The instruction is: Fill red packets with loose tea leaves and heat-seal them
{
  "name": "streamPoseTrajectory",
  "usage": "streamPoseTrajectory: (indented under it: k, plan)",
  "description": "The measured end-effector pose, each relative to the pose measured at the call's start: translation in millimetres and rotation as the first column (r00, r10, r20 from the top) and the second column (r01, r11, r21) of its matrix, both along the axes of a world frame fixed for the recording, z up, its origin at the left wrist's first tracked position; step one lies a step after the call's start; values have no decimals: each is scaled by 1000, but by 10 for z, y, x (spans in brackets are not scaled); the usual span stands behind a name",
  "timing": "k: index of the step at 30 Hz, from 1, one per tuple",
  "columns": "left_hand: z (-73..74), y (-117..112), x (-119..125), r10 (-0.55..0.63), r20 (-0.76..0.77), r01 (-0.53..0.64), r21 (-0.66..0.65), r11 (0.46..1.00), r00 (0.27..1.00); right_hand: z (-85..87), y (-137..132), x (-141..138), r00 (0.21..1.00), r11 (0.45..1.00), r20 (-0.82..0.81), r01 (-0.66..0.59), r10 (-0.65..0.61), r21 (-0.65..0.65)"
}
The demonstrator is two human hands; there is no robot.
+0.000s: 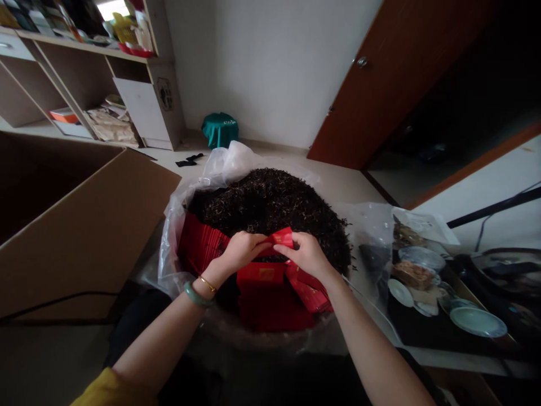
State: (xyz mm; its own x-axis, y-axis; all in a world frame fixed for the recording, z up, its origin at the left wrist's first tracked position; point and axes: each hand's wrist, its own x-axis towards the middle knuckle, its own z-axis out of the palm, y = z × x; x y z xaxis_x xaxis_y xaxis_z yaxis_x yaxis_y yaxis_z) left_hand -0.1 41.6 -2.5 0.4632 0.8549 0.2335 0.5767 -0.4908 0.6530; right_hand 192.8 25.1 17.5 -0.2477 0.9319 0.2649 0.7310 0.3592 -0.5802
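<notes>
A big clear plastic bag [211, 175] in front of me holds a heap of dark loose tea leaves [270, 203]. Several small red packets [198, 245] lie stacked along the near side of the heap. My left hand [240, 251] and my right hand [306, 254] both pinch the edges of one red packet [281, 238], held just above the leaves at the heap's front. Green and gold bracelets [198, 293] circle my left wrist. More red packets [270, 293] lie below my hands.
An open cardboard box [84, 225] stands at the left. At the right a dark tray [443, 316] carries bowls, plates and food. Shelves [84, 73] line the back left wall, a green bag [220, 129] sits by the wall, and a brown door [380, 84] stands open.
</notes>
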Motion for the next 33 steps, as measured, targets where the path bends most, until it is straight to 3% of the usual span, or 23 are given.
streamPoseTrajectory:
  k: [3, 6, 9, 12, 14, 19, 22, 25, 28, 31, 33]
  plan:
    - [-12, -14, 11, 45, -51, -43, 36, 998, 998, -75, 31, 6, 989, 993, -125, 61, -74, -104]
    - [-26, 2, 16, 182, 97, -184, 17, 983, 979, -67, 40, -2, 959, 993, -264, 89, -106, -73]
    - [-32, 27, -9, 277, 289, -294, 17, 956, 916, -8, 13, -26, 900, 988, -434, -35, -35, -153]
    - [-28, 23, -37, 243, 337, -290, 99, 952, 910, 10, -16, -55, 813, 922, -583, -227, 2, -313]
    - [-18, 6, -43, 181, 284, -237, 174, 956, 942, -19, -15, -71, 791, 893, -611, -254, -30, -372]
    - [-3, -41, -14, 163, -25, -136, 437, 889, 986, -111, 14, -109, 889, 965, -456, -73, -51, -251]
    - [-64, -54, 13, 145, -167, -52, 465, 884, 975, -111, -4, -129, 914, 974, -406, -76, -17, -214]
    - [-144, -54, 27, 99, -198, -1, 442, 897, 975, -87, -37, -132, 882, 930, -469, -213, 51, -299]
    - [-182, -46, 21, 88, -198, 19, 486, 874, 976, -81, -64, -131, 792, 848, -607, -367, 69, -382]
    - [-179, -40, 8, 114, -216, 20, 537, 844, 970, -122, -68, -147, 723, 804, -691, -425, 23, -417]
    - [-174, -46, 5, 124, -233, 24, 546, 838, 964, -165, -56, -161, 716, 793, -698, -419, -10, -442]
